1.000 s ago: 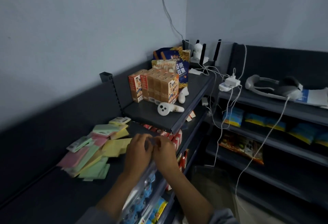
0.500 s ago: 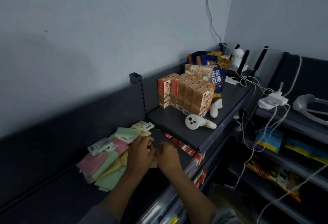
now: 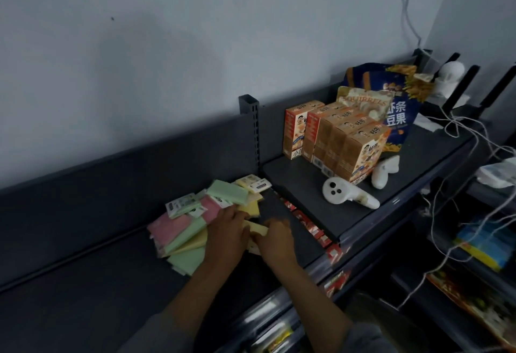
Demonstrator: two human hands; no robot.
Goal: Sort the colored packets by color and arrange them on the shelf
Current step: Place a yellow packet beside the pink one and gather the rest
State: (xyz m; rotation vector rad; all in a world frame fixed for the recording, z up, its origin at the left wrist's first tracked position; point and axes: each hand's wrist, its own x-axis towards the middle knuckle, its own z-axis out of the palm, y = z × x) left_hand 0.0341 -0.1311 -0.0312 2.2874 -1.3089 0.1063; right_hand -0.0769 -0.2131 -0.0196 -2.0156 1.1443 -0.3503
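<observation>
A loose pile of flat pink, green and yellow packets lies on the dark shelf. A green packet tops the pile, pink ones stick out to the left, and small labelled packets lie at the back. My left hand rests on the pile's right edge. My right hand is just beside it. Both hands hold a pale yellow packet between them; the fingers are blurred.
A raised shelf to the right carries orange snack boxes, a blue snack bag and two white controllers. White cables hang at far right. Red packets sit under the raised shelf. Lower shelves hold more goods.
The view has swung left and down, bringing the pile closer to centre. My hands have stayed together at the pile's right edge, and a yellow packet now shows between them.
</observation>
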